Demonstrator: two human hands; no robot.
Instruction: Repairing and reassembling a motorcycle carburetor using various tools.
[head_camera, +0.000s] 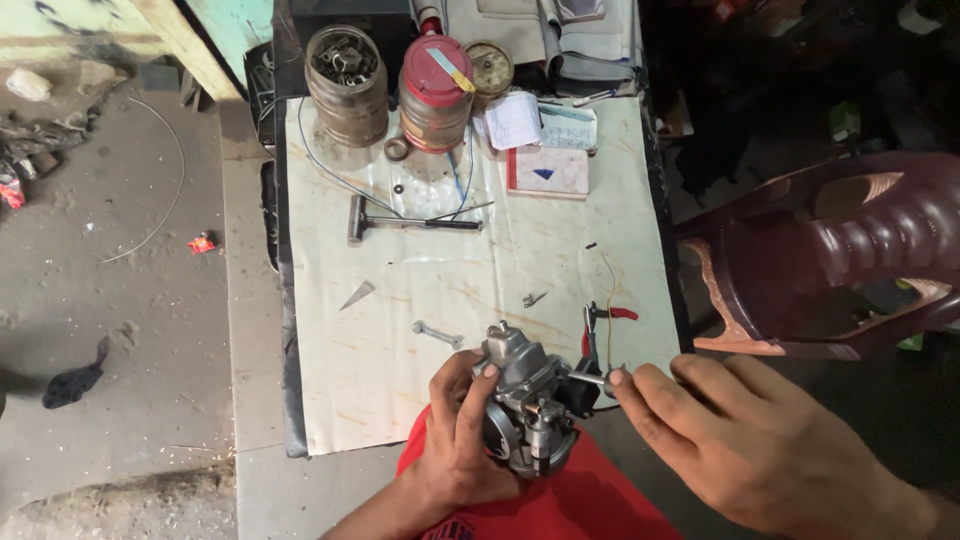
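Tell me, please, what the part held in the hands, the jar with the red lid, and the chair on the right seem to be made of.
The part, a carburetor by its look, in the left hand appears to be cast metal: dull grey with a soft sheen. The jar with the red lid looks like clear plastic under an opaque red plastic lid, though glass is possible. The chair seems to be moulded plastic: glossy maroon with smooth ribs.

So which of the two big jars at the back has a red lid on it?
The right-hand jar: it wears a red lid with a small yellow-tipped tool lying across it. The left jar has no lid and shows metal bits inside.
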